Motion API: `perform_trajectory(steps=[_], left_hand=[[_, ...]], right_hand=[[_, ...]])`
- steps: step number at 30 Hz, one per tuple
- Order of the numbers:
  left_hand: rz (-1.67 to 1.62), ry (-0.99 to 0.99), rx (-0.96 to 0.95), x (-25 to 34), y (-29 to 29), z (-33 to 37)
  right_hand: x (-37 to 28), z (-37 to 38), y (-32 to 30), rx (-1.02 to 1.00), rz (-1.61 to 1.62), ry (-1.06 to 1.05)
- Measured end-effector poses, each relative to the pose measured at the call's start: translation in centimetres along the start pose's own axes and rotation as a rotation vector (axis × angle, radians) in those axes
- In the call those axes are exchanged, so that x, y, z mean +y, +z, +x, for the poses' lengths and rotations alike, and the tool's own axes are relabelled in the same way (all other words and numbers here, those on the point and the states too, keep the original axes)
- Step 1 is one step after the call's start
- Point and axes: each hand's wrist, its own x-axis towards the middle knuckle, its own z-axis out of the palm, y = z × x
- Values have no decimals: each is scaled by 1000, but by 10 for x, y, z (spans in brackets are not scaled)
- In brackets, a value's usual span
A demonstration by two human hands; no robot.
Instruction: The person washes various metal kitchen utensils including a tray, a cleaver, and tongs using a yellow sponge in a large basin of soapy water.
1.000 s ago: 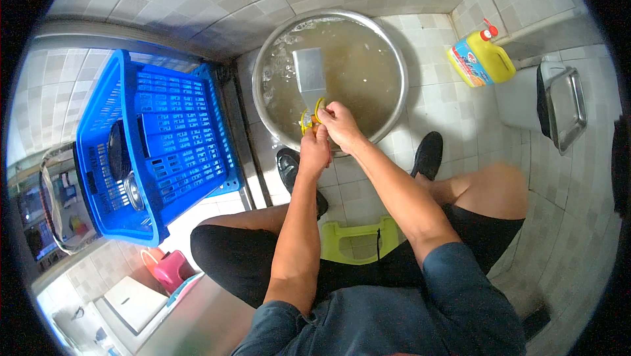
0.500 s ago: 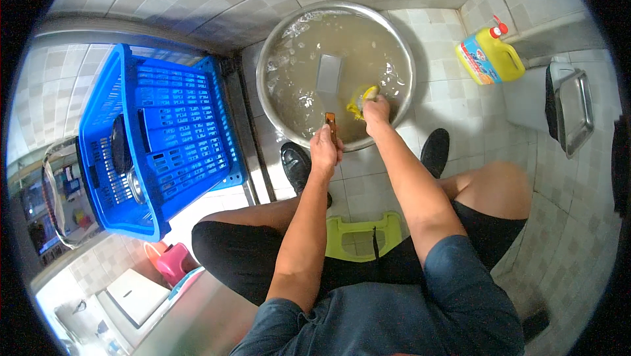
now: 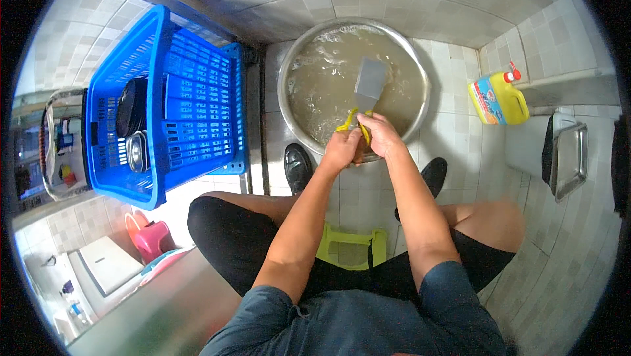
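Both hands (image 3: 384, 135) together, yellow pad (image 3: 346, 123) at metal spatula (image 3: 371, 81), previously apart

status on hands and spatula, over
Left hand, right hand together, gripping metal spatula and yellow scrubber. Blade over steel basin. Hands block view of handle.

The turner (image 3: 371, 80) has a smooth, matt blade of grey metal. The round basin (image 3: 283, 93) is metal, with a shiny rim. The yellow scrubber (image 3: 345, 122) seems to be plastic mesh, but I see it poorly from here. The crate (image 3: 158, 116) is glossy plastic, the jug (image 3: 497, 102) smooth plastic, and the tray (image 3: 570, 157) polished metal.
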Motion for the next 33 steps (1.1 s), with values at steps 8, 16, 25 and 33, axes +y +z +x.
perform_trajectory(steps=[8, 16, 25, 33], left_hand=[[-53, 125, 338, 56, -40, 21], [-571, 201, -177, 161, -50, 0], [-425, 127, 255, 230, -60, -31], [-657, 321, -223, 226, -43, -23]], right_hand=[[-40, -35, 44, 131, -117, -120], [-102, -81, 107, -201, -426, -219], [-114, -132, 165, 369, -1738, -657], [-154, -133, 136, -20, -1178, -525]])
